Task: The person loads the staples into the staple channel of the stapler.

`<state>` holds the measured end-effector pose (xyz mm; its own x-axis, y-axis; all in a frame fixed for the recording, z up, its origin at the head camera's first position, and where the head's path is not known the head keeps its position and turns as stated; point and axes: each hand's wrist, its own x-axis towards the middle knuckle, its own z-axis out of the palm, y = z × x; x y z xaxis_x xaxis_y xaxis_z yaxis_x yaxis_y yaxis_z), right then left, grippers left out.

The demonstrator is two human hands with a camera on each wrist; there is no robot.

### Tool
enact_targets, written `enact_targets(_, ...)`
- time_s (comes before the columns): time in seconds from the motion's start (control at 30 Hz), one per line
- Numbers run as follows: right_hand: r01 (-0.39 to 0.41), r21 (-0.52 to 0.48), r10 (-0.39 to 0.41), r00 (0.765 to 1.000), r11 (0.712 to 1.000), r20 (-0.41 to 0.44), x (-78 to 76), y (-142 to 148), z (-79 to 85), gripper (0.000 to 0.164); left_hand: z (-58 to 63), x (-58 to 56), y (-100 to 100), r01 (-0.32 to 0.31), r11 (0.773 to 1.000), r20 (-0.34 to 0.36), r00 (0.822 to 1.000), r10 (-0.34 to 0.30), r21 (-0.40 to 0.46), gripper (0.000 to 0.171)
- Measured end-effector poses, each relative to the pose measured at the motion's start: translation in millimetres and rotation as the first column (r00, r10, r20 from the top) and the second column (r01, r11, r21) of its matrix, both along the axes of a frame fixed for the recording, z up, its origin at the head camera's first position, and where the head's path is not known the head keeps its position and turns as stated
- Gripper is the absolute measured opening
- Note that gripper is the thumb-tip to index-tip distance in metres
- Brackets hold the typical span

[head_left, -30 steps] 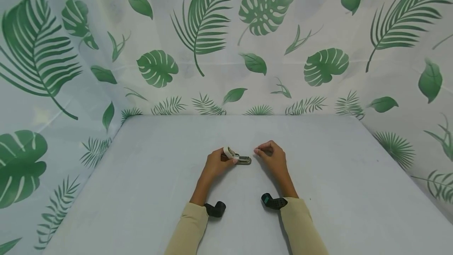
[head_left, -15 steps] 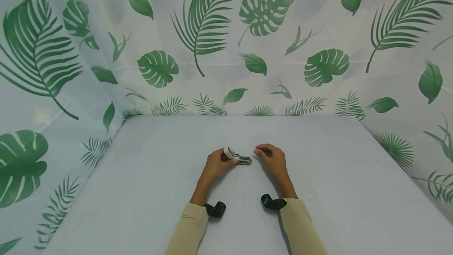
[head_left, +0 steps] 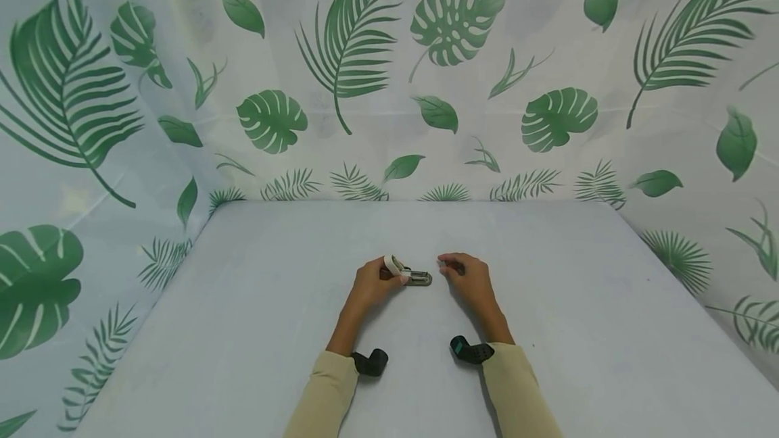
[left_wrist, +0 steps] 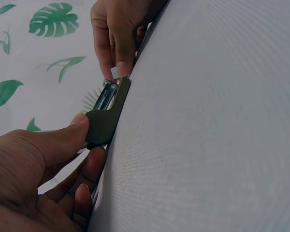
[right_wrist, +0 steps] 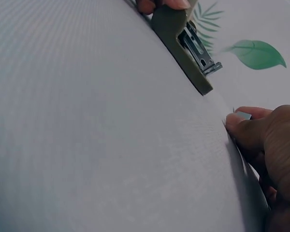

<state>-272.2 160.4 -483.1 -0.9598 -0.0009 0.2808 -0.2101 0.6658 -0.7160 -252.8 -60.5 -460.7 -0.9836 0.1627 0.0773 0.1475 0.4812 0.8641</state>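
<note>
A small dark green stapler (head_left: 420,278) rests on the table with its white top arm (head_left: 392,263) swung up and back. Its metal staple channel (left_wrist: 106,96) lies exposed along the base. My left hand (head_left: 370,282) grips the stapler's hinge end between thumb and fingers. Just off the stapler's front end, my right hand (head_left: 475,284) pinches a short silvery strip of staples (right_wrist: 243,115) between thumb and forefinger. In the right wrist view a gap shows between this strip and the channel. The right hand's other fingers are curled under.
A white cloth covers the table (head_left: 274,330). Behind it and at the sides hangs a white curtain (head_left: 371,113) printed with green leaves. Black wrist devices (head_left: 371,362) sit on both forearms, below the pale sleeves.
My right hand has come slightly lower and its fingers have shifted, so the silvery strip now shows at the fingertips. The left hand and stapler have stayed in place.
</note>
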Motion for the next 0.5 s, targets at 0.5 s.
enact_targets(0.5,0.027,-0.105,-0.024,0.999,0.994,0.024,3.4,0.6,9.2,0.02,1.8,0.9,0.0,-0.001,1.0,0.004,1.0,0.001,0.005,0.027)
